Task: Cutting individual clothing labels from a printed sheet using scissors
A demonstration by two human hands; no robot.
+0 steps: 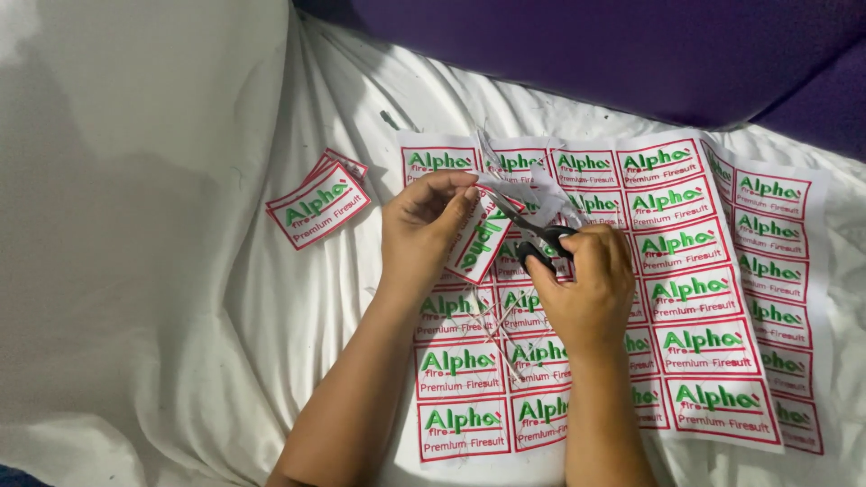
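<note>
Both forearms reaching up from the lower edge, bare, angled inward toward each other. Left hand [419,230] raised with wrist bent, fingers curled, thumb and fingertips pinched on a rectangular label [481,242] that hangs tilted below them, with ragged white offcut strips [528,189] trailing to the right. Right hand [588,284] knuckles-up, fingers closed through the black handles of a pair of scissors [534,233]; thin metal blades pointing up-left, meeting the paper just beside the held label. Beneath both hands, flat printed sheets [713,298] of identical labels in rows: glossy white, red-bordered, green and red lettering, corners slightly lifting. Thin trimmed slivers [498,332] scattered across the sheet near the wrists. Well to the left, a small fanned stack of cut labels [317,203]. Everything lying on soft, creased white cloth [180,298]; dark purple surface [586,54] behind.
</note>
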